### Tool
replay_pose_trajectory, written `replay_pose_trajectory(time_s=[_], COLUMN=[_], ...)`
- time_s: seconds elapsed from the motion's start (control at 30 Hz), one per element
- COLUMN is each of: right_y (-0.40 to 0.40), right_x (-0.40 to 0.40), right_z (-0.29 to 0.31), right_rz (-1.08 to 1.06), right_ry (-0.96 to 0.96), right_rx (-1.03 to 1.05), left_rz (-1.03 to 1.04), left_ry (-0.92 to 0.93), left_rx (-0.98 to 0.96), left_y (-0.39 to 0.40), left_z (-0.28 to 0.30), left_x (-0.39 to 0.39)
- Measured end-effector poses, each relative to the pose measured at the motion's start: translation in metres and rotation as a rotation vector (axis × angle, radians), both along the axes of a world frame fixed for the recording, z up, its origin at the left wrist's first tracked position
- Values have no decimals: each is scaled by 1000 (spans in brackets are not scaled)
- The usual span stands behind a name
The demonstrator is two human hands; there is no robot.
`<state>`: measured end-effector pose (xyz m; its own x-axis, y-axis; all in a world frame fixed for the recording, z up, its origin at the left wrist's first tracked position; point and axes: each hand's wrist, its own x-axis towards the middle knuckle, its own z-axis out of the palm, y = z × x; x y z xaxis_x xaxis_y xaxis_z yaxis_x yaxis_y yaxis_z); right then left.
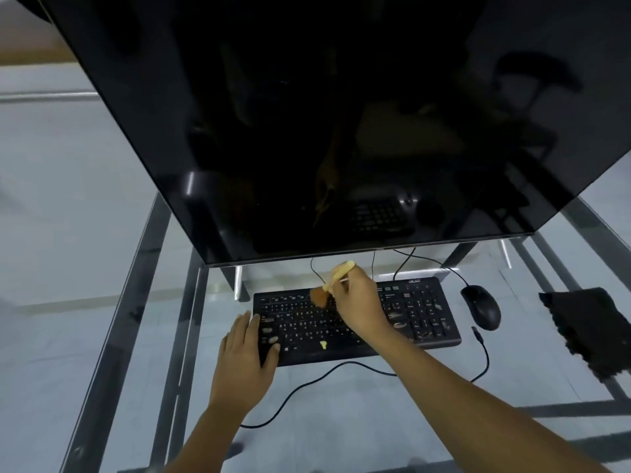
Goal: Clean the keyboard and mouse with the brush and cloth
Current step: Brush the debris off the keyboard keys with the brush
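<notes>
The right hand (pixel 358 302) pinches the yellow-handled brown-bristled brush (pixel 329 286) over the black plastic keyboard (pixel 420 322), which is steadied by the flat-spread left hand (pixel 247 349).

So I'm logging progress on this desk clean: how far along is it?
Nothing looks finished. In hand: the right hand grips the brush, bristles on the upper key rows of the keyboard, while the left hand steadies its left end. Left: the mouse and the dark cloth lie untouched to the right.
</notes>
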<state>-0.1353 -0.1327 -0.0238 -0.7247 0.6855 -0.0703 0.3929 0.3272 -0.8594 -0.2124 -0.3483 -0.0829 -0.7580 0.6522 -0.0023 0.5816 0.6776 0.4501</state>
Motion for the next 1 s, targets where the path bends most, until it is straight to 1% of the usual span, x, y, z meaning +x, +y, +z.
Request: replay_pose_trajectory(time_s=[0.07, 0.13, 0.17, 0.2, 0.23, 0.3, 0.33, 0.37, 0.43, 0.47, 0.5, 0.57, 0.63, 0.7, 0.8, 0.87, 0.93, 1.0], right_y=[-1, -8, -11, -12, -13, -12, -13, -15, -20, -21, -20, -21, -28, -34, -34, -37, -40, -35], right_x=[-6, -12, -14, -17, -20, -25, -28, -31, -37, -40, -42, -47, -52, -57, -62, -62, -61, -56], right_z=[5, 10, 10, 8, 8, 6, 7, 6, 3, 3, 4, 7, 9, 8, 7, 10, 10, 8], right_rz=[22, 163, 224, 238, 204, 109, 118, 175, 260, 219, 157, 127, 221, 270, 190, 241, 296, 208], right_ry=[18, -35, -67, -75, -57, -2, -15, -58, -134, -120, -64, 8, -32, -80, -44, -89, -167, -130], right_rx=[1, -50, -15, 48, 123, 160, 159, 162, 252, 299, 340, 318, 294, 352, 323, 231, 239, 286], left_rz=[-6, 1, 4, 3, 0, -2, 0, 0, 0, 2, 8, 21, 22, 15, -5, -21, -33, -43], left_ry=[-10, -31, -35, -31, -25, -28, -35, -44, -75, -97, -121, -156, -166, -169, -152, -119, -97, -96], left_rx=[15, 41, 50, 56, 59, 69, 72, 72, 72, 77, 86, 112, 135, 148, 155, 149, 144, 132], left_y=[2, 3, 4, 5, 5, 5, 5, 5, 2, 1, 0, 0, -1, -2, -1, -2, -5, -6], left_z=[-5, -8, -8, -9, -9, -9, -10, -11, -14, -16, -17, -20, -23, -25, -24, -25, -28, -29], left_x=[1, 1, 2, 2, 3, 5, 5, 5, 5, 5, 5, 6, 7, 7, 7, 6, 5, 5])
